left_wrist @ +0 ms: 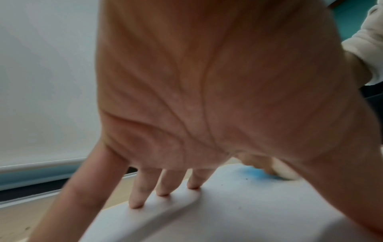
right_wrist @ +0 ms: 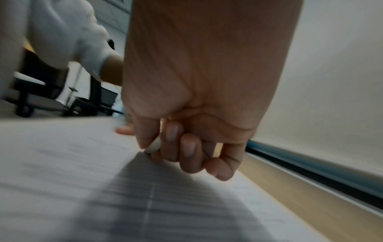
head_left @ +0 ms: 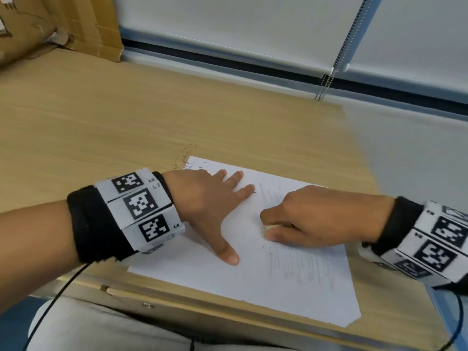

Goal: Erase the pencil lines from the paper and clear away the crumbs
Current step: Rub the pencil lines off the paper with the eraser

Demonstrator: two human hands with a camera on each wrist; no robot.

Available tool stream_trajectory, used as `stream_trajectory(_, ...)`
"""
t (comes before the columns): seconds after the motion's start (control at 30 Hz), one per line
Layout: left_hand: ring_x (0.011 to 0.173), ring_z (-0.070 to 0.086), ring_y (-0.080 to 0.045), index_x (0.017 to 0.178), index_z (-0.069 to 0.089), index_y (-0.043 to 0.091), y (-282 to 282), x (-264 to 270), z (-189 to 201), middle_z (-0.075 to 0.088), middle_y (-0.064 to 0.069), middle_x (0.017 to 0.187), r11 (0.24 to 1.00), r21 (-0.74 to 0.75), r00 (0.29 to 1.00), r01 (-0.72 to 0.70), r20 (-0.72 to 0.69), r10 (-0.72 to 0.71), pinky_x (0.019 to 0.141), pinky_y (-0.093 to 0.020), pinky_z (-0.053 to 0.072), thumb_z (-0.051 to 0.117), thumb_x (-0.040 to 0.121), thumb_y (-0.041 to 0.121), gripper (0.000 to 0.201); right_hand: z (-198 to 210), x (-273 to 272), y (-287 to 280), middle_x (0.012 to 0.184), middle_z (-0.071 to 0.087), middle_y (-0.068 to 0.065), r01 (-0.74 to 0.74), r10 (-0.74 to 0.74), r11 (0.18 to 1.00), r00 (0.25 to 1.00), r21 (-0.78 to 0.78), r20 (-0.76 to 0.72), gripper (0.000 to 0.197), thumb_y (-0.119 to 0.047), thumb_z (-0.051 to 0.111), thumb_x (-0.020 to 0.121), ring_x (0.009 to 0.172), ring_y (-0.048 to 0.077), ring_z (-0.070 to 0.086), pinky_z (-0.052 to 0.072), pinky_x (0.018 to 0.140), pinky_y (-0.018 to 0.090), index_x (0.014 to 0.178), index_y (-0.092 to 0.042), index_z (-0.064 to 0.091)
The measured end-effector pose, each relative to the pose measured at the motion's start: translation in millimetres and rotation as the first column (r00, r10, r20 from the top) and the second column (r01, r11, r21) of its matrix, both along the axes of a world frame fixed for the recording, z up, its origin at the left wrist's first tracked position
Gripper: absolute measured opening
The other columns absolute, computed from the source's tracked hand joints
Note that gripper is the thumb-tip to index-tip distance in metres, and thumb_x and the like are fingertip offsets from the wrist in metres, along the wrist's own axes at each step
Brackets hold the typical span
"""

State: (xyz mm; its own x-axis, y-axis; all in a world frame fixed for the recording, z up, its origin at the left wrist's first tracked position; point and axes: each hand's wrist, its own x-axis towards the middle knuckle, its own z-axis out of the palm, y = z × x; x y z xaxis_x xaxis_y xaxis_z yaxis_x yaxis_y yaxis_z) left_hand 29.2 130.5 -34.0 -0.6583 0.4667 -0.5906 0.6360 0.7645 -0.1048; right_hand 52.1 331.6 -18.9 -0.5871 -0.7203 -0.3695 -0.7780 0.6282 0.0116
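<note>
A white sheet of paper [head_left: 228, 282] lies on the wooden desk [head_left: 126, 117] near its front edge, with faint pencil lines [head_left: 296, 264] on its right half. My left hand [head_left: 215, 206] lies flat with spread straight fingers on the paper's left part; its fingertips [left_wrist: 163, 193] press the sheet [left_wrist: 248, 212]. My right hand [head_left: 304, 219] pinches a small white eraser [head_left: 268, 228] against the paper, just right of the left hand. The eraser [right_wrist: 154, 145] shows between thumb and fingers, touching the lined paper [right_wrist: 62, 163]. Dark eraser crumbs [head_left: 183, 158] lie at the paper's far left corner.
A cardboard box [head_left: 58, 24] stands at the desk's far left. A window blind [head_left: 240, 29] with a bead chain [head_left: 329, 72] runs along the back. The desk's right edge [head_left: 362, 158] is close beside the paper. Cables hang from both wristbands.
</note>
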Motion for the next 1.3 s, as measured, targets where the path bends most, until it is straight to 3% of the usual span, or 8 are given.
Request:
stream_trajectory(0.13, 0.15, -0.011, -0.025, 0.149, -0.028, 0.029, 2, 1, 3, -0.032, 0.0, 0.157, 1.0, -0.01, 1.0, 0.0, -0.006, 0.0, 0.114, -0.043, 0.023, 0.059, 0.063, 0.085, 0.134, -2, 30, 1, 0.057, 0.036, -0.009, -0.072, 0.072, 0.997, 0.991, -0.009, 0.114, 0.026, -0.046, 0.035, 0.1, 0.052, 0.005, 0.039, 0.028, 0.051, 0.02, 0.08, -0.029, 0.034)
stream_trajectory(0.23, 0.15, -0.012, -0.024, 0.149, -0.028, 0.029, 3, 2, 5, -0.032, 0.001, 0.157, 1.0, -0.018, 1.0, -0.009, 0.0, 0.009, 0.114, -0.044, 0.022, 0.059, 0.063, 0.085, 0.134, -1, 14, 3, 0.055, 0.037, -0.01, 0.027, -0.025, 0.997, 0.999, -0.066, 0.036, 0.027, -0.046, 0.036, 0.1, 0.053, 0.005, 0.042, 0.027, 0.051, 0.02, 0.079, -0.028, 0.038)
stream_trajectory(0.4, 0.15, -0.01, -0.024, 0.149, -0.027, 0.03, 3, 1, 3, -0.031, 0.002, 0.157, 1.0, -0.017, 1.0, -0.007, 0.002, 0.007, 0.114, -0.046, 0.023, 0.06, 0.06, 0.085, 0.136, -6, 34, 0, 0.055, 0.033, -0.008, -0.109, 0.113, 0.993, 0.988, -0.048, 0.105, 0.027, -0.046, 0.034, 0.1, 0.053, 0.006, 0.04, 0.027, 0.051, 0.02, 0.079, -0.029, 0.033)
stream_trajectory(0.57, 0.15, -0.009, -0.02, 0.151, -0.025, 0.023, 0, 0, 2, -0.031, 0.005, 0.157, 1.0, 0.003, 1.0, -0.015, -0.004, 0.015, 0.114, -0.043, 0.023, 0.058, 0.057, 0.089, 0.142, -2, 15, 2, 0.054, 0.036, -0.01, -0.055, 0.058, 0.995, 0.998, -0.086, 0.035, 0.029, -0.048, 0.036, 0.099, 0.055, 0.0, 0.043, 0.028, 0.051, 0.016, 0.078, -0.028, 0.036)
stream_trajectory(0.7, 0.15, -0.006, -0.021, 0.152, -0.021, 0.016, -1, 1, 1, -0.029, 0.004, 0.158, 1.0, 0.008, 1.0, 0.005, -0.024, -0.004, 0.114, -0.042, 0.025, 0.056, 0.056, 0.091, 0.144, -2, 19, 0, 0.056, 0.042, -0.005, -0.08, 0.088, 0.994, 0.988, -0.069, 0.126, 0.033, -0.046, 0.041, 0.097, 0.058, 0.009, 0.043, 0.031, 0.053, 0.019, 0.075, -0.022, 0.043)
stream_trajectory(0.9, 0.15, -0.01, -0.02, 0.151, -0.024, 0.016, -1, 2, 3, -0.03, 0.005, 0.157, 1.0, -0.004, 1.0, -0.01, -0.013, 0.01, 0.115, -0.04, 0.021, 0.055, 0.06, 0.089, 0.141, -6, -63, -12, 0.061, 0.051, -0.006, 0.062, -0.064, 0.987, 0.998, -0.148, -0.009, 0.032, -0.039, 0.046, 0.097, 0.054, 0.01, 0.045, 0.042, 0.056, 0.036, 0.074, -0.017, 0.053)
stream_trajectory(1.2, 0.15, -0.01, -0.022, 0.151, -0.024, 0.015, 1, 1, 3, -0.031, 0.003, 0.157, 1.0, -0.002, 1.0, -0.013, -0.001, 0.013, 0.115, -0.043, 0.022, 0.057, 0.06, 0.088, 0.142, -4, -43, 1, 0.058, 0.045, -0.006, -0.019, 0.025, 0.998, 0.994, -0.058, 0.105, 0.033, -0.041, 0.044, 0.097, 0.055, 0.012, 0.041, 0.033, 0.052, 0.024, 0.07, -0.021, 0.047)
stream_trajectory(1.3, 0.15, -0.011, -0.023, 0.15, -0.026, 0.014, 2, 1, 4, -0.032, 0.001, 0.157, 1.0, -0.029, 1.0, -0.01, 0.005, 0.01, 0.115, -0.043, 0.023, 0.057, 0.062, 0.087, 0.141, -6, -71, -6, 0.06, 0.048, -0.008, 0.048, -0.038, 0.989, 0.997, -0.139, 0.074, 0.033, -0.038, 0.045, 0.098, 0.053, 0.009, 0.041, 0.033, 0.053, 0.024, 0.07, -0.02, 0.05)
